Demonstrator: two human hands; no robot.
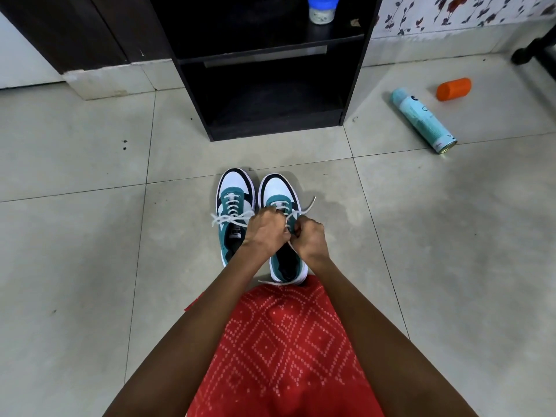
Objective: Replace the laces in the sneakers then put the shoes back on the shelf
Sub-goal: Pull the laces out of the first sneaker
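Observation:
Two teal, white and black sneakers stand side by side on the tiled floor, toes pointing at the shelf. The left sneaker [233,194] has its white lace threaded and tied in a bow. Over the tongue of the right sneaker [278,188] my left hand [264,228] and my right hand [310,237] both pinch its white lace [305,206]. One lace end sticks out up to the right, another trails past the heel. The black shelf unit [352,73] stands just beyond the shoes; its lower compartment holds nothing.
A white jar with a blue lid [322,9] sits on the upper shelf board. A teal spray can [422,120] and an orange container [453,89] lie on the floor to the right. My red patterned garment [285,341] covers my lap below the shoes.

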